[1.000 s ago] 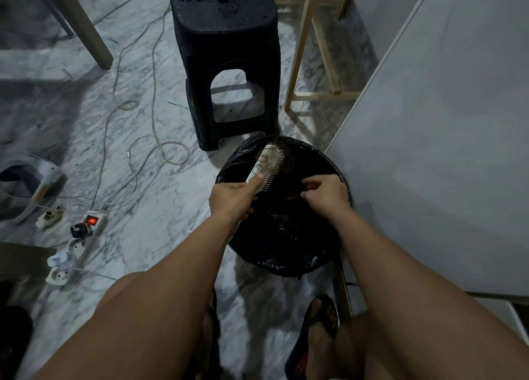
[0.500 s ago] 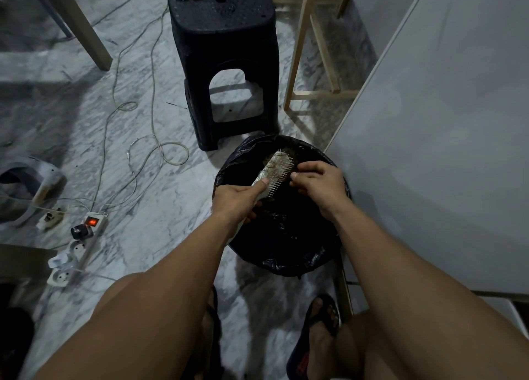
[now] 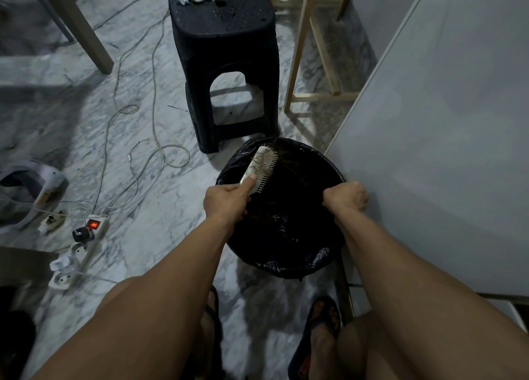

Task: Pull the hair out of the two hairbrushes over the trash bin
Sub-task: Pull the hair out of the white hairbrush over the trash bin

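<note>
The hairbrush (image 3: 261,167) hangs over the trash bin's (image 3: 333,171) left rim, bristles facing right, clamped in the left hand (image 3: 227,200). The right hand (image 3: 347,195) is fisted over the bin's right rim; whether it grips hair, I cannot tell. A black stool (image 3: 226,50) stands beyond.

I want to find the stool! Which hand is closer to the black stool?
Left. The left hand holds the hairbrush just below the black stool; the right hand is a closed fist farther right, over the trash bin.
</note>
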Available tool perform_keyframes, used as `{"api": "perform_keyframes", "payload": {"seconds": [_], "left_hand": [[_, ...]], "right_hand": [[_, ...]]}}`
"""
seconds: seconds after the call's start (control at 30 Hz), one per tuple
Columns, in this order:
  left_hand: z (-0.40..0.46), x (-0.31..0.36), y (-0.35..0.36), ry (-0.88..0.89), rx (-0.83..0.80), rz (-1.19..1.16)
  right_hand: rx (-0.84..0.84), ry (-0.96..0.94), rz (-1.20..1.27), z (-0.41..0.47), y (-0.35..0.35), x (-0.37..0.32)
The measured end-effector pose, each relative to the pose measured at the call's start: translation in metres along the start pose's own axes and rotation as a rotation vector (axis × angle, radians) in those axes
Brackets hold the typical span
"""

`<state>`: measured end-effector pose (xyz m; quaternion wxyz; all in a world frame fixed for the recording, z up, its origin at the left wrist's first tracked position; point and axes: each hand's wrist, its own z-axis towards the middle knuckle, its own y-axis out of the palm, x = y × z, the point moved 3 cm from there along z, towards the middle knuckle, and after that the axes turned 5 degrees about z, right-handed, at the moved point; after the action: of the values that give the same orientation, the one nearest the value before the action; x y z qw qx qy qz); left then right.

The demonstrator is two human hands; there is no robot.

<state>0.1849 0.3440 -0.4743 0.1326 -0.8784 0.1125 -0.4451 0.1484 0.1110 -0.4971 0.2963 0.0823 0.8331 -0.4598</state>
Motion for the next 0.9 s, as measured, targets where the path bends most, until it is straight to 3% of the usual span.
{"api": "perform_keyframes", "payload": {"seconds": [0.13,0.27,0.4,0.5,0.67,0.9], "left_hand": [[0.003,-0.002,-0.001,0.017,-0.013,0.061],[0.003,-0.007,0.004,0.048,-0.094,0.172],[0.001,-0.008,0.008,0.079,-0.146,0.208],[0.000,-0.007,0.009,0.088,-0.153,0.228],[0.000,-0.005,0.006,0.082,-0.134,0.231],[0.004,-0.004,-0.003,0.060,-0.066,0.196]], "right_hand": [[0.010,-0.022,-0.069,0.002,-0.004,0.003],[-0.249,-0.202,0.008,-0.003,0.013,-0.008],[-0.488,-0.168,0.279,-0.017,0.017,-0.017],[-0.575,-0.208,0.309,-0.019,0.020,-0.016],[-0.347,-0.283,0.190,-0.006,0.017,-0.012],[-0.025,-0.171,0.028,0.010,0.000,-0.008]]}}
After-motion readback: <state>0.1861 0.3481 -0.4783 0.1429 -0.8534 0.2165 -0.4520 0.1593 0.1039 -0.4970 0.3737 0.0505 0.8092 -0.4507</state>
